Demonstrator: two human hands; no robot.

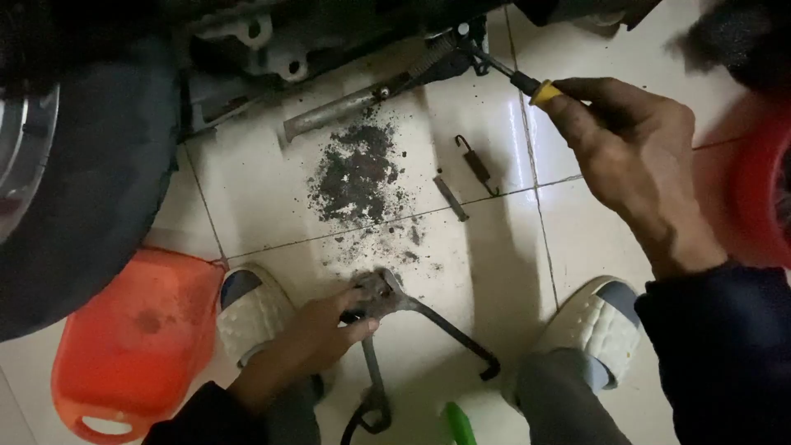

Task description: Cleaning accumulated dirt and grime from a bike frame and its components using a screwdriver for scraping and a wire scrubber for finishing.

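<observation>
**Screwdriver on the spring, stand bracket in the other hand**

Screwdriver (pixel 517 78) sits in the upper right of the head view, its yellow-and-black handle wrapped in the right hand (pixel 634 156), which is closed around it. The dark shaft points up and left toward a coil spring (pixel 435 51) stretched under the dark body of the vehicle (pixel 272 33) along the top edge; whether the tip touches the spring is too small to tell. The tool looks stiff and light, best gripped well back on the handle; a greasy handle could slip.

Lower centre, the left hand (pixel 329 330) is closed on the grimy head of a bent metal bracket (pixel 412 309), whose dark arm runs right and down to a hooked end. It rests on the tiled floor (pixel 264 189). I judge it rigid, fairly heavy for its size and oily, so the thick pivot end where the fingers now sit gives the surest hold.

Between the hands, near the centre, lies a patch of dark grit (pixel 356 173). Just right of it are a loose small spring (pixel 476 163) with hooked ends and a short metal pin (pixel 450 198), apart from each other. A grey metal bar (pixel 338 109) slants above the grit.

A black tyre (pixel 91 181) fills the left, an orange basin (pixel 136 338) lies below it, and pale slippers (pixel 251 309) frame the lower edge.
</observation>
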